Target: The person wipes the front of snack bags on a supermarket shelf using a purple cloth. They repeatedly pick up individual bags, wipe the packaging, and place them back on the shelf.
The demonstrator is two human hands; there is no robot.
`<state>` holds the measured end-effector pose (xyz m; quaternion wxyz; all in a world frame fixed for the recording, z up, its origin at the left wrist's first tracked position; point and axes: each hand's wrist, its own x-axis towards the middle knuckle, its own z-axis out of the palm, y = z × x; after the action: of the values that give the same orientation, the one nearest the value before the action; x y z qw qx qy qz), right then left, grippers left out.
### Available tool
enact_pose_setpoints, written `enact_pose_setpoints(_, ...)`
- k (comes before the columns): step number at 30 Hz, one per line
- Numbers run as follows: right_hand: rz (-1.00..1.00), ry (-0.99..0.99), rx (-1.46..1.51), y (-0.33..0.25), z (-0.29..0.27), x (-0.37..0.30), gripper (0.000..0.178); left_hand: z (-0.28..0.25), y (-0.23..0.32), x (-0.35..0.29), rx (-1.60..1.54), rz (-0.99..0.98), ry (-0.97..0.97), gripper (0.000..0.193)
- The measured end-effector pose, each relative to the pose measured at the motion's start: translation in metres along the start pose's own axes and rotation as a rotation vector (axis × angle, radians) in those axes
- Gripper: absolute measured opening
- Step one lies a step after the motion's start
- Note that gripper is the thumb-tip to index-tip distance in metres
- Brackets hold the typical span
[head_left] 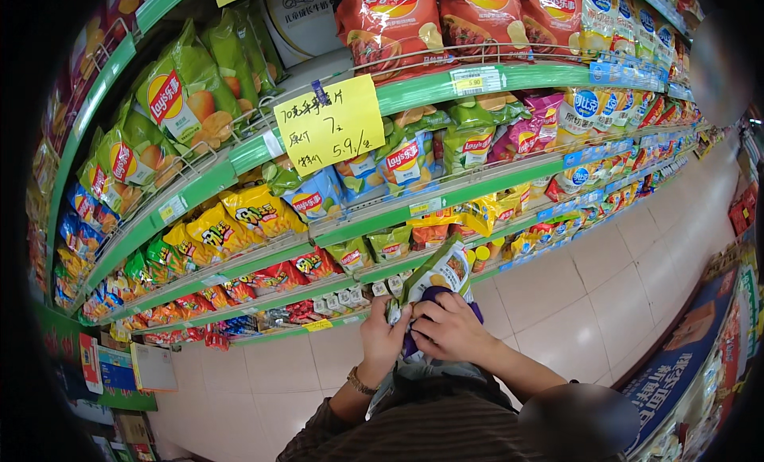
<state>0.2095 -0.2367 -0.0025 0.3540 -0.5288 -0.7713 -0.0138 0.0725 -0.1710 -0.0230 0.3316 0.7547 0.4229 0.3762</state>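
In front of my body, both hands are closed around a green and white snack bag (447,269). My left hand (382,335) pinches its left edge, thumb uppermost. Over the bag's lower part, my right hand (454,327) has its fingers curled on a bunched purple, cloth-like piece (436,292). More purple shows between the hands and beside the right knuckles. Fingers cover the bag's lower end. The lowest shelf, with small packets, lies just beyond the bag's left side.
Curved shelves with green edges (414,88) hold rows of chip bags, red ones (390,24) on top and yellow ones (259,211) lower. A yellow handwritten sign (329,124) hangs off a shelf edge. Tiled floor (557,303) runs right, beside a blue printed display (684,350).
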Motion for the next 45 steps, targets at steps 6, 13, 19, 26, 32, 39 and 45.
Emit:
enact_pose_setpoints(6,0.003,0.069,0.009,0.028,-0.012,-0.010,0.008,-0.019,-0.004,0.006,-0.116,-0.072,-0.030,0.024)
enact_pose_setpoints(13,0.308,0.223,0.021,0.069,-0.016,-0.036,0.007,-0.044,-0.019,0.015,-0.443,-0.215,0.011,0.021)
enact_pose_setpoints(19,0.609,0.588,0.382,0.049,-0.032,-0.037,0.008,-0.043,-0.028,0.022,-0.753,-0.369,0.071,0.027)
enact_pose_setpoints(26,0.262,0.562,0.913,0.010,-0.049,0.011,0.013,-0.015,-0.043,0.009,-0.653,-0.425,-0.058,0.034)
enact_pose_setpoints(32,0.474,0.337,0.645,0.021,0.000,0.007,0.029,-0.006,-0.048,0.003,-0.739,-0.415,-0.004,0.030)
enact_pose_setpoints(39,0.308,-0.002,-0.072,-0.009,0.013,0.018,0.068,-0.010,-0.033,0.006,-0.526,-0.235,0.014,0.027)
enact_pose_setpoints(45,0.107,-0.005,-0.123,-0.017,0.008,0.018,0.053,-0.009,-0.031,0.008,-0.701,-0.288,-0.005,0.027)
